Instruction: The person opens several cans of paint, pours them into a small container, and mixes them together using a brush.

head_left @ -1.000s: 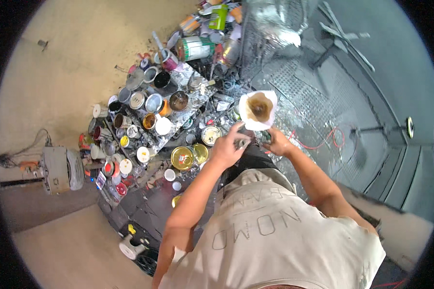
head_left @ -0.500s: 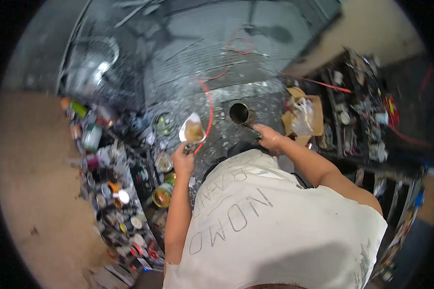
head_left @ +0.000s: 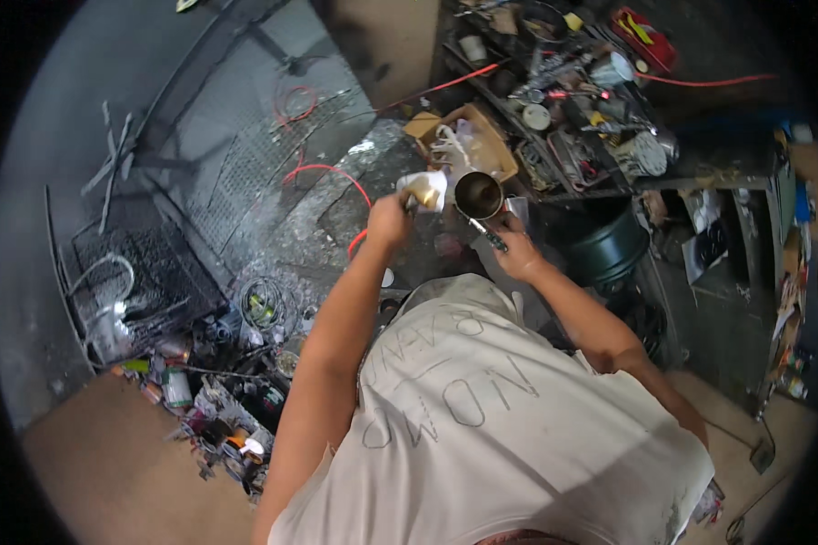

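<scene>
The white paper cone (head_left: 432, 193), brown inside, hung in front of the person's body, and I found it just left of the metal cup (head_left: 475, 194) — whether the two touched, I could not tell. The left hand (head_left: 392, 221) was closed on the cone's near side, its grip partly hidden from me. The right hand (head_left: 518, 252) was clamped on the cup by its dark handle (head_left: 488, 234), and I looked into the cup's mouth. The hands stood apart, though closer to each other than half a second earlier, when the cone and the cup were held well apart.

My view had also swung to the right. The cardboard box (head_left: 497, 143), with white things inside, now lay just beyond the cup — before, it had been off to its right. A dark green drum (head_left: 606, 243) had come into sight beyond the right hand, below the crowded desk (head_left: 704, 167), where a red bag (head_left: 643, 39) lay toward the back.

The red hose (head_left: 336, 171) curved over the floor to the left of the cone. Further left I had the coil (head_left: 248, 304), and the heap of cans (head_left: 236, 442) had slid to the lower left.
</scene>
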The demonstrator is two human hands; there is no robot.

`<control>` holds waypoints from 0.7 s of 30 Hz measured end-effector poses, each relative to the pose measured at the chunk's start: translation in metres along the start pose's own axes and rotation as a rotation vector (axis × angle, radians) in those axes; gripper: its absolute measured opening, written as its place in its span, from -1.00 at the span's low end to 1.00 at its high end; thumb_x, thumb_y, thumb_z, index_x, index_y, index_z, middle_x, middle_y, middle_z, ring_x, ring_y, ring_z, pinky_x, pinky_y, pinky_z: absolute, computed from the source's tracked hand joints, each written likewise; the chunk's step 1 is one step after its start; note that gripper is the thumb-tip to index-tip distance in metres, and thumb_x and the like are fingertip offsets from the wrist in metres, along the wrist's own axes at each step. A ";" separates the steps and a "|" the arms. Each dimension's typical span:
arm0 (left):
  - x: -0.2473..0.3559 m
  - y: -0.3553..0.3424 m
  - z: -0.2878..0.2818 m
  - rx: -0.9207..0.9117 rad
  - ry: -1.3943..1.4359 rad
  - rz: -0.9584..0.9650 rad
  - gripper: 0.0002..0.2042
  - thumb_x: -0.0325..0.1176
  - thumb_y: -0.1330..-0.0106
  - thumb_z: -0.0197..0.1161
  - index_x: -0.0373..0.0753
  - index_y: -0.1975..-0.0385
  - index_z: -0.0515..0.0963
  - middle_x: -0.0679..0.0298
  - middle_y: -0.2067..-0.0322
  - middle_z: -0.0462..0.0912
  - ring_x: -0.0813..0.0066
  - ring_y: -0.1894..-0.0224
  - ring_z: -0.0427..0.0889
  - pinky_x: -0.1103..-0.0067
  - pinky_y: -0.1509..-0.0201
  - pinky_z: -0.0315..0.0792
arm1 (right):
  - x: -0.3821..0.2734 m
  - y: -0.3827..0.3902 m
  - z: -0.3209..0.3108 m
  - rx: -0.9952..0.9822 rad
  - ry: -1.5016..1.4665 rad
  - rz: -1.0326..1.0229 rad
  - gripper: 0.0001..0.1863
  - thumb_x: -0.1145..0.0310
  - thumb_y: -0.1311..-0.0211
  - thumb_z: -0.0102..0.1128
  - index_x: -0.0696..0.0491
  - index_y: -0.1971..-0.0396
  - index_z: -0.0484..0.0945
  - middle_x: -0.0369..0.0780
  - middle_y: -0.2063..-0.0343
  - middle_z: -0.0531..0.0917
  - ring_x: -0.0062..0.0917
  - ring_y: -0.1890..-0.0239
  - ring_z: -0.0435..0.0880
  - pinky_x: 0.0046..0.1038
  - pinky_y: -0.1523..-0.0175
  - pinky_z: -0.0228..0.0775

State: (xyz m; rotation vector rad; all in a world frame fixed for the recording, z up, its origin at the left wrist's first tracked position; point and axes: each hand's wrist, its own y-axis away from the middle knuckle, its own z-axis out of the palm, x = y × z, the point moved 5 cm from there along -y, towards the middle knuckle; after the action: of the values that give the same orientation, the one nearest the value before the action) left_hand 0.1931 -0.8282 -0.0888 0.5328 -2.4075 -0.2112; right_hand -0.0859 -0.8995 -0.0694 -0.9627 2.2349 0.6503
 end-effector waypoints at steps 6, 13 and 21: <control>0.080 -0.060 0.009 0.016 0.244 -0.051 -0.44 -0.08 -0.35 0.29 -0.24 -0.27 0.42 -0.11 -0.02 0.66 -0.08 -0.06 0.65 0.24 -0.15 0.51 | 0.034 0.019 -0.047 0.318 -0.140 -0.036 -0.37 0.53 -0.16 0.22 0.09 -0.31 0.42 0.10 -0.20 0.48 0.06 -0.23 0.45 -0.18 -0.34 0.28; 0.066 0.037 -0.002 -0.045 0.424 -0.008 -0.63 -0.21 -0.49 0.15 -0.25 -0.18 0.49 -0.01 0.00 0.67 0.17 -0.01 0.67 0.39 -0.12 0.47 | -0.007 -0.052 -0.051 0.304 -0.272 -0.054 -0.30 0.40 -0.30 0.23 0.11 -0.42 0.22 0.07 -0.29 0.44 -0.06 -0.27 0.49 -0.24 -0.34 0.32; 0.026 0.159 -0.096 0.267 0.611 -0.102 -0.74 -0.28 -0.50 0.07 -0.32 -0.01 0.46 -0.01 0.40 0.58 0.11 0.33 0.59 0.32 0.16 0.43 | -0.259 -0.202 -0.071 0.086 -1.035 -0.087 -0.65 0.33 -0.37 0.28 0.16 -0.08 0.58 -0.20 0.14 0.76 -0.50 0.34 0.74 -0.47 0.33 0.64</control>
State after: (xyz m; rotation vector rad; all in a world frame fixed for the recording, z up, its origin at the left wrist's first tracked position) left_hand 0.1845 -0.6970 0.0449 0.7204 -1.8190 0.2103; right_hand 0.1866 -0.9492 0.1211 -0.4811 1.2789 0.7667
